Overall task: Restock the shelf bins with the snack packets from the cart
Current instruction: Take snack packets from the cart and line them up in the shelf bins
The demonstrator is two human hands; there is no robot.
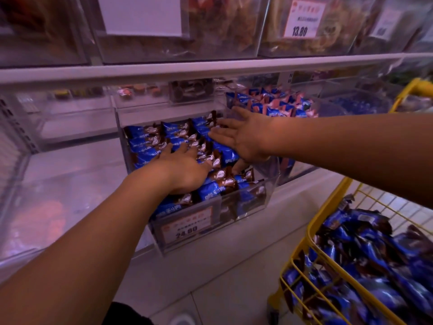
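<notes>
Blue foil snack packets in the bin look light, slippery; left hand and right hand lie flat, fingers spread, gripping nothing. Pinch the crimped ends.

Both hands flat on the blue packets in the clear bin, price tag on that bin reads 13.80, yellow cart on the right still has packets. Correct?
Not quite: the head view shows the price tag on the clear bin reading 24.80; 13.80 is on a tag on the shelf above. The rest holds: left hand and right hand lie flat on the blue packets, and the yellow cart on the right still has packets.
</notes>
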